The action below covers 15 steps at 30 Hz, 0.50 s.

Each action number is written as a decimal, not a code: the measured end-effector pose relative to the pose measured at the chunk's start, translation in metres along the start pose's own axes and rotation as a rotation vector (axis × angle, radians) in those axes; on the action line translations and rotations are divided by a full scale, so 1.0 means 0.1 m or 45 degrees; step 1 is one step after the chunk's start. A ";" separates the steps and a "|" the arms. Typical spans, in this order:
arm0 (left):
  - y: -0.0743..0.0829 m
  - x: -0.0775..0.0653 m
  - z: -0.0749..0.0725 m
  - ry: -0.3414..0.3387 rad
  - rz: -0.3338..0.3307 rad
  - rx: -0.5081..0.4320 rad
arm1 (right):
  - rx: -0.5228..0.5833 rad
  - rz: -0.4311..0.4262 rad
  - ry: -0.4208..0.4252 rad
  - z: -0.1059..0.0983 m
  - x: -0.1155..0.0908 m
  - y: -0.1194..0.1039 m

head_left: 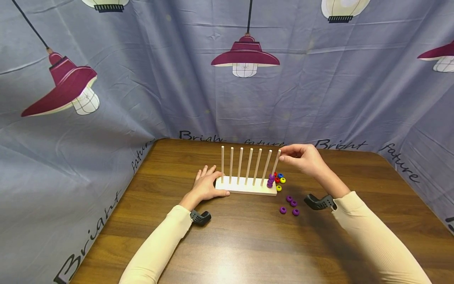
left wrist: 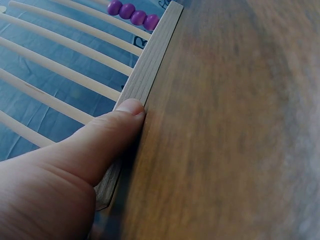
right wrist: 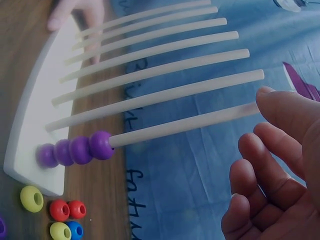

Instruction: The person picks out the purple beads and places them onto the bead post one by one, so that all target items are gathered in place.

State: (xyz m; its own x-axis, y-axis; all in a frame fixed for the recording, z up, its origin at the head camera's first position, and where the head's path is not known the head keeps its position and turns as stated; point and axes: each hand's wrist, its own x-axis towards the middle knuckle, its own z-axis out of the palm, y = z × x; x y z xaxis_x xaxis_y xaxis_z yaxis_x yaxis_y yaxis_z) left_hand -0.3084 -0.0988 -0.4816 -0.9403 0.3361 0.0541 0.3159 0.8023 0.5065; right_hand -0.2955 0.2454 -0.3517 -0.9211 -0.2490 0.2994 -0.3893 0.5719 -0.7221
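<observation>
A white wooden base with a row of upright pegs forms a peg stand (head_left: 248, 189) on the table. My left hand (head_left: 205, 184) grips its left end, with the thumb (left wrist: 125, 112) along the front edge of the base. Several purple beads (right wrist: 80, 150) are stacked at the bottom of the rightmost peg (right wrist: 185, 122). At the top of that peg is my right hand (head_left: 303, 159), its thumb (right wrist: 282, 107) overlapping the tip in the right wrist view. The right hand's other fingers are loosely bent, and no bead shows among them.
Several loose purple beads (head_left: 293, 204) lie on the table (head_left: 244, 244) right of the stand. Close to the stand's right end are yellow beads (right wrist: 31, 199), red beads (right wrist: 59, 210) and a blue bead (right wrist: 75, 230). A printed grey-blue curtain (head_left: 198, 98) hangs behind the table.
</observation>
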 end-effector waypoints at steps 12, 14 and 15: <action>-0.01 0.00 0.00 -0.005 -0.003 0.003 | -0.013 0.052 -0.009 -0.03 -0.13 0.12; -0.01 0.01 0.01 -0.005 -0.001 0.004 | -0.009 0.048 -0.006 -0.04 -0.16 0.17; -0.02 0.01 0.01 -0.002 0.001 0.007 | -0.010 0.041 -0.007 -0.04 -0.17 0.20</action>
State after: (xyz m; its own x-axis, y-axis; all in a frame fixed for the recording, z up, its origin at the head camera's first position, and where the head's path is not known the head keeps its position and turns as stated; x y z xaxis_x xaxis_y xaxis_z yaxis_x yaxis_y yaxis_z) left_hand -0.3095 -0.0993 -0.4831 -0.9398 0.3374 0.0532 0.3173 0.8046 0.5019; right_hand -0.2872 0.2638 -0.3687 -0.9332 -0.2342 0.2726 -0.3592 0.5857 -0.7266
